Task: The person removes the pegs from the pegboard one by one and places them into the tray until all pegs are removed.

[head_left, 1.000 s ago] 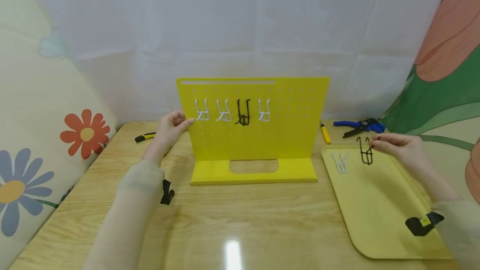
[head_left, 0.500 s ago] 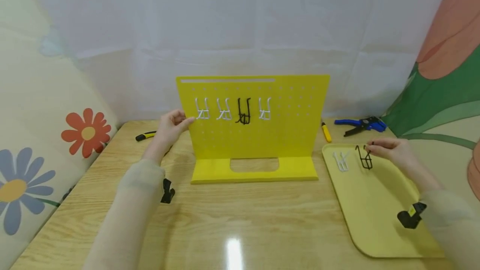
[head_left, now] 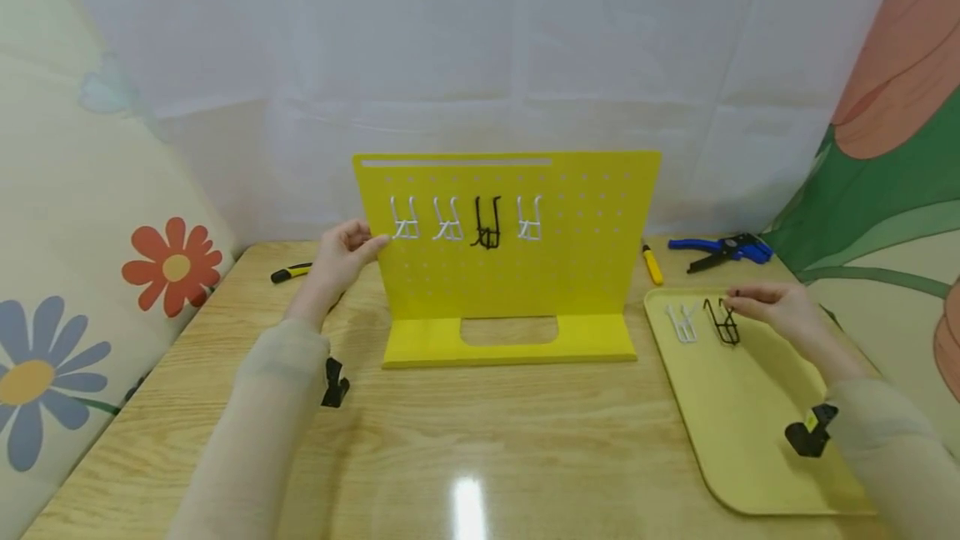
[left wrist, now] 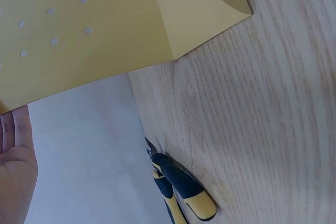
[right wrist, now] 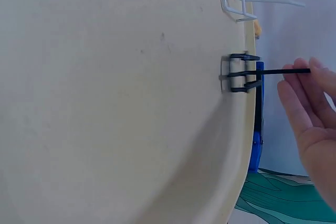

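Note:
A yellow pegboard point(head_left: 585, 273) stands upright on its base. My left hand point(head_left: 341, 261) grips its left edge, thumb in front and the other fingers behind. Along an upper row hang three white wire hooks and one black wire hook point(head_left: 487, 223). At the right, my right hand point(head_left: 780, 313) pinches another black wire hook point(head_left: 726, 329) by the tip of its long prong. That hook's frame is low over the far end of the yellow tray point(head_left: 750, 440). Left of it on the tray lies a white wire hook point(head_left: 683, 327), also seen in the right wrist view.
Behind the tray lie a blue-handled hand tool point(head_left: 723, 252) and a yellow-handled tool point(head_left: 652, 265). Black-and-yellow pliers point(left wrist: 181, 182) lie on the table behind the board's left side. A white cloth point(head_left: 480, 40) hangs along the back.
My right hand has lowered the black hook toward the tray and shifted it slightly left, closer to the white one. My left hand stays at the board's edge.

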`<state>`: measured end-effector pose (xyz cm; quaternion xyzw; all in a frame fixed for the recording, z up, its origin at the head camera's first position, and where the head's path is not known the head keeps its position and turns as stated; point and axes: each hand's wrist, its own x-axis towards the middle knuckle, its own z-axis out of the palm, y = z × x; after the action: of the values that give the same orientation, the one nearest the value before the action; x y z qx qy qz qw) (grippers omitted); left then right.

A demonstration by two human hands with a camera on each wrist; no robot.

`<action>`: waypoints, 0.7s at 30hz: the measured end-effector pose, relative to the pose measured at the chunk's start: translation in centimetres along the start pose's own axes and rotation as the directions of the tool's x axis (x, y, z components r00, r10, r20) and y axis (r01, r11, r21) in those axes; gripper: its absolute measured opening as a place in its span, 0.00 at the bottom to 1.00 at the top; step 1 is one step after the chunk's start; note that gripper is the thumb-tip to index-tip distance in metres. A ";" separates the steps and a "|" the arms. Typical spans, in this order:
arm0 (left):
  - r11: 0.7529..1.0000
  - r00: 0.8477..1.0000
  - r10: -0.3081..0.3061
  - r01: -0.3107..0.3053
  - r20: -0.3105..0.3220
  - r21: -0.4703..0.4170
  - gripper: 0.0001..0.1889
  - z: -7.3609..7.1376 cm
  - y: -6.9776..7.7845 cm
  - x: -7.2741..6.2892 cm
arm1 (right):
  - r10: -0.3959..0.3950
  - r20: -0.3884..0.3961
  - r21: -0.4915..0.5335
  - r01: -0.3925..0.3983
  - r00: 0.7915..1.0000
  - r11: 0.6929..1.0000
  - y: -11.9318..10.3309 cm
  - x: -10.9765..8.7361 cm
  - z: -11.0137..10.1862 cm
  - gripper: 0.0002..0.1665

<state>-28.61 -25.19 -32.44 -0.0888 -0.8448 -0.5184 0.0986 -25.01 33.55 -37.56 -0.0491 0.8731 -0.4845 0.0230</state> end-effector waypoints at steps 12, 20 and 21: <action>1.000 1.000 -0.008 0.008 0.009 -0.004 0.12 0.1 0.3 0.5 | -0.030 -0.074 -0.146 0.018 0.997 0.989 -0.4 0.1 -0.5 0.29; 1.000 1.000 0.001 -0.001 0.002 -0.007 0.13 0.1 0.1 0.1 | -0.240 -0.305 -0.149 0.203 0.922 0.968 -2.7 0.2 0.7 0.23; 1.000 1.000 0.001 -0.001 0.002 -0.009 0.12 0.1 0.1 0.0 | -0.250 -0.334 -0.148 0.211 0.909 0.966 -3.1 0.3 1.0 0.23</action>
<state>-28.62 -25.05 -32.43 -0.0900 -0.8425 -0.5220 0.0977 -24.99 31.09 -35.45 -0.0662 0.8763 -0.4365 -0.1927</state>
